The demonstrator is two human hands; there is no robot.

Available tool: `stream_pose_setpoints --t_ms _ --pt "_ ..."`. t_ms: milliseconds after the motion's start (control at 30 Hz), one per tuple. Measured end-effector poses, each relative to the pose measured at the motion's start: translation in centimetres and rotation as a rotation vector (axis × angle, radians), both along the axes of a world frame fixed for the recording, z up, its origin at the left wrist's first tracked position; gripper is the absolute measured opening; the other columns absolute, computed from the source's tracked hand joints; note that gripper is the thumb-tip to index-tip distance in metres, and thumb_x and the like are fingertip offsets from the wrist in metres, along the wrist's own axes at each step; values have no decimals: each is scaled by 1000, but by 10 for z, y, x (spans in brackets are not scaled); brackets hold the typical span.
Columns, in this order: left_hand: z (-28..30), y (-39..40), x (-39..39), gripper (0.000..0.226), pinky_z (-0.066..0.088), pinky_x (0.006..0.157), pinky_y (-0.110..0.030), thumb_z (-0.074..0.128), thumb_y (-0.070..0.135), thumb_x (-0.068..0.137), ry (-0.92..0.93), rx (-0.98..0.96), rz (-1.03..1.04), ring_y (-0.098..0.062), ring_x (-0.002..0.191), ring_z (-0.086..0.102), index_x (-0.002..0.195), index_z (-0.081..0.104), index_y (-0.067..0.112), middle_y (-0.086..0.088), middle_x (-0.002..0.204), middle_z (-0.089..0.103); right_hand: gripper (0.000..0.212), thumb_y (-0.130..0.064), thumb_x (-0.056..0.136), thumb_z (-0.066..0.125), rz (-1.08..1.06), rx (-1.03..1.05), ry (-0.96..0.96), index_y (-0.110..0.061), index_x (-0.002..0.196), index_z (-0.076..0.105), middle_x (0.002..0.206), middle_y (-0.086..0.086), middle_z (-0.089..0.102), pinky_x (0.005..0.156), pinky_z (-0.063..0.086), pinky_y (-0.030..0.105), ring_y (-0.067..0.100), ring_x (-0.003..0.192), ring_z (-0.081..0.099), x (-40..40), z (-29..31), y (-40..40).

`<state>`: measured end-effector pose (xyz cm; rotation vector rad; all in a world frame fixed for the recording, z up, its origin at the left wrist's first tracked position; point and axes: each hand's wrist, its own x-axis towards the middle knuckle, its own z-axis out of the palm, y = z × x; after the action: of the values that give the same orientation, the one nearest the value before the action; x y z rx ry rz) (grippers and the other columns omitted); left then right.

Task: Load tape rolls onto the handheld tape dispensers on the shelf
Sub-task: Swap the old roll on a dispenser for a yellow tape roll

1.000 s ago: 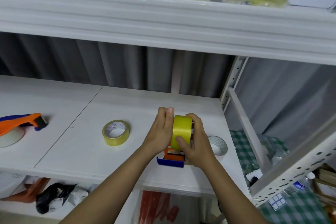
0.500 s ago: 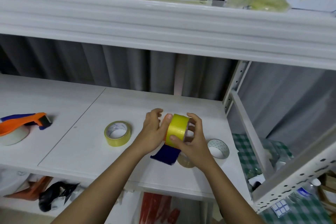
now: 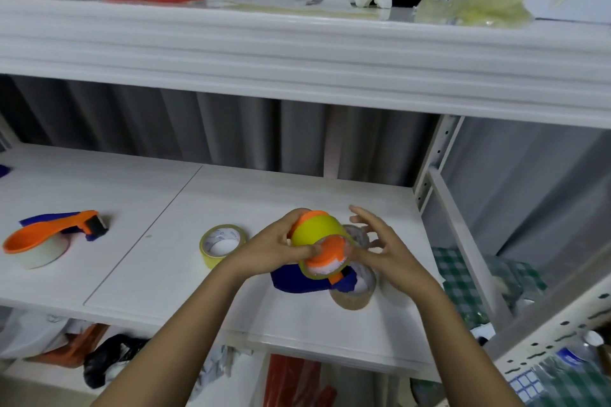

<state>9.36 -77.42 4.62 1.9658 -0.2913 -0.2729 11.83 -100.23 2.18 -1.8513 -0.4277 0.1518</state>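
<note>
My left hand (image 3: 267, 251) grips an orange and blue tape dispenser (image 3: 297, 281) just above the shelf board (image 3: 139, 261), tilted on its side. A yellow tape roll (image 3: 315, 230) sits on the dispenser's orange hub (image 3: 330, 251). My right hand (image 3: 386, 248) is beside the roll with its fingers spread and holds nothing. A second orange and blue dispenser (image 3: 49, 231) with a white roll (image 3: 39, 254) on it lies at the left of the shelf.
A loose yellow roll (image 3: 223, 244) lies flat left of my hands. A brownish roll (image 3: 353, 296) lies under the held dispenser, and a clear roll (image 3: 360, 235) shows behind it. The upper shelf (image 3: 297, 53) overhangs. A white upright (image 3: 429, 175) stands at the right.
My right hand has let go of the yellow roll and opened. The dispenser with the roll has turned, so its orange hub now faces me.
</note>
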Motion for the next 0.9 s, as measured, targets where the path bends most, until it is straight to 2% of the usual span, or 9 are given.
stream_pose_setpoints --t_ms 67,200,333,400,467,533,600,767,900 --pt "1 1 0 45 48 73 -8 67 52 74 26 -4 -56 9 102 54 110 40 61 36 108 53 59 -21 81 73 129 -15 101 -34 133 48 133 -7 53 101 46 30 9 125 48 5 4 0" --pt "0 6 1 52 45 74 -4 62 60 71 106 10 -119 14 104 51 117 39 57 36 113 50 44 -6 81 71 290 16 189 -29 117 60 113 -11 67 83 53 22 9 106 64 7 10 6" --pt "-5 14 5 75 35 97 -19 61 59 69 136 48 -94 -1 126 34 136 31 45 21 137 33 45 -12 77 76 199 10 187 -28 115 59 119 -1 62 84 56 28 10 100 65 8 6 9" --pt "-8 5 4 66 34 95 -18 52 63 74 137 50 -19 -5 126 34 135 35 41 15 138 33 48 -15 75 79 167 -16 159 -26 117 58 122 1 59 83 56 26 11 102 64 6 4 13" --pt "-14 -11 4 49 32 85 -10 34 64 84 5 79 157 -6 118 42 122 48 37 10 128 44 51 -13 74 79 133 -3 156 -21 119 58 125 5 56 85 56 28 15 104 63 4 0 16" --pt "-21 -25 2 51 34 79 -17 22 58 91 -217 169 361 -11 103 51 111 57 27 4 112 55 49 -17 73 80 109 20 159 -28 116 58 123 1 57 82 56 25 13 103 63 0 -4 19" --pt "-24 -31 2 52 39 78 -25 20 46 99 -374 236 491 -15 94 56 104 64 18 0 103 63 47 -25 71 81 82 -2 124 -39 108 57 116 -9 59 77 54 18 5 101 61 -4 -5 22" --pt "-25 -26 1 63 40 75 -24 12 45 92 -497 256 500 -10 85 56 95 70 20 2 96 69 47 -29 66 85 90 -74 74 -37 105 59 107 -15 60 94 51 29 5 107 56 -9 -4 18" --pt "-22 -25 0 68 40 67 -28 10 44 91 -548 291 539 -18 74 60 83 72 17 2 70 62 40 -24 72 81 99 -88 76 -26 107 61 106 -4 63 97 50 34 15 104 60 -13 0 21"
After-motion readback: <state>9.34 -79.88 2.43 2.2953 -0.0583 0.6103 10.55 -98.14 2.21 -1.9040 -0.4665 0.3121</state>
